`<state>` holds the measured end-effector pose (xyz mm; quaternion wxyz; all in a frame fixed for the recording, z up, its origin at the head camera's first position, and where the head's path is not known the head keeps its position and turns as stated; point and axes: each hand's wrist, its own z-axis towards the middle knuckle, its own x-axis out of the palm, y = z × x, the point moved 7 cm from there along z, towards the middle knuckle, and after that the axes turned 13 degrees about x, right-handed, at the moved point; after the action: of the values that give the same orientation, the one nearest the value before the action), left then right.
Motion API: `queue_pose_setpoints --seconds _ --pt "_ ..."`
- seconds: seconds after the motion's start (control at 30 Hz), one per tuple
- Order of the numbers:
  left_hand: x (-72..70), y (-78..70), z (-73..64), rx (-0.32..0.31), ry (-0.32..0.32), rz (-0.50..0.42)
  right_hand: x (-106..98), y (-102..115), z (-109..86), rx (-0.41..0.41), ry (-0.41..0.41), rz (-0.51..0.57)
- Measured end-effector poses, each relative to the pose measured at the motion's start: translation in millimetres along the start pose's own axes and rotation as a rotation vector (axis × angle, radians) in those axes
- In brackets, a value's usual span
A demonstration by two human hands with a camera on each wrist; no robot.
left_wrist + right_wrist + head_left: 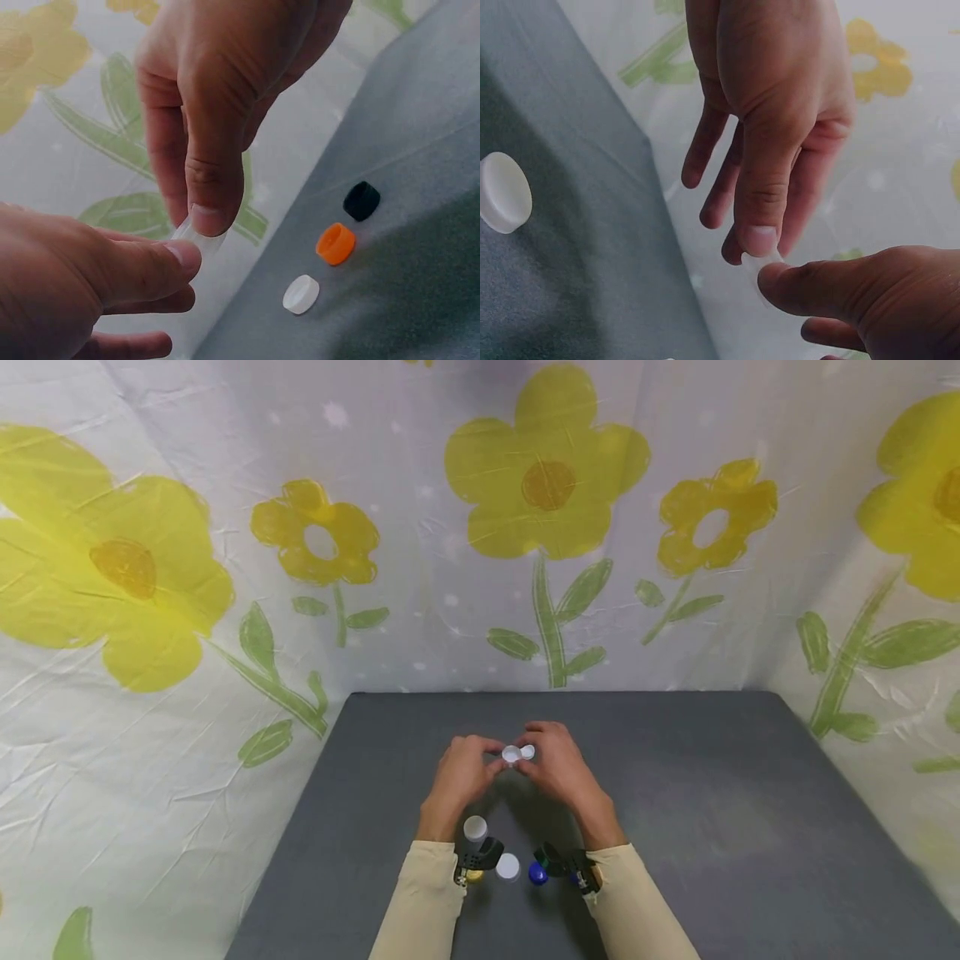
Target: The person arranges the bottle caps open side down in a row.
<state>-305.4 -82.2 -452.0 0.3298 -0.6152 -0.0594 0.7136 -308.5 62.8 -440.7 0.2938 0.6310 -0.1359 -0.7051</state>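
Left hand (465, 770): thumb and index nearly together, pinching the left edge of a small white ring (511, 754). Ring is in the air between the hands, above the dark grey surface (697, 793). Smaller white disc (528, 752) just right of it; can't tell if joined. Right hand (557, 764): fingers bent in, thumb and fingertip pinching from the right.

Below, left to right: white round piece (475, 828) with yellow cap (474, 877) nearer the person, round white cap (507, 867), blue cap (537, 872).

To do this well, I'd hold the left pinch steady and light on the rim and let the right fingertips make the small moves; it looks thin, so a hard squeeze could flex it or make it slip.

Head view gives the ring's round face and the disc; in the wrist views thumbs cover most of it. Left wrist shows it translucent, plus short white cap (301, 294), orange cap (336, 244), black cap (361, 201) in a row; can't match these to the head view. Right wrist shows both thumbs close on it, and a white lid (505, 193) far left.
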Motion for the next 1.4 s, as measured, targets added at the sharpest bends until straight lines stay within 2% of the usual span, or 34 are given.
queue_pose_setpoints --seconds 0.17,0.33,0.5,0.73,1.03,1.1,1.2,1.3,1.4 --pt "-0.2 -1.8 -7.8 0.001 0.009 -0.02 -3.0 1.4 -9.2 -0.024 -0.021 -0.003" --pt "-0.4 -6.2 -16.0 0.048 0.014 -0.035 -2.1 1.5 -18.6 -0.03 -0.016 0.0" --pt "0.9 -10.4 -27.2 0.115 0.014 -0.009 -3.0 -0.5 -28.6 -0.029 -0.017 0.038" --pt "-4.2 -17.8 -34.7 0.257 -0.088 0.053 -6.0 -7.0 -37.4 0.007 0.001 0.129" --pt "-7.3 -25.2 -41.0 0.339 -0.142 0.059 -1.4 -15.9 -40.5 0.084 0.127 0.21" --pt "-7.0 -26.1 -41.9 0.348 -0.146 0.057 -0.3 -17.2 -41.2 0.093 0.154 0.233" --pt "-5.8 -24.4 -42.6 0.316 -0.131 0.041 -0.8 -18.6 -42.2 0.104 0.17 0.273" --pt "-5.1 -21.2 -43.6 0.261 -0.116 0.014 -4.0 -20.2 -43.3 0.114 0.136 0.287" --pt "-6.1 -18.3 -44.4 0.23 -0.133 -0.018 -9.1 -20.9 -44.3 0.11 0.061 0.275"
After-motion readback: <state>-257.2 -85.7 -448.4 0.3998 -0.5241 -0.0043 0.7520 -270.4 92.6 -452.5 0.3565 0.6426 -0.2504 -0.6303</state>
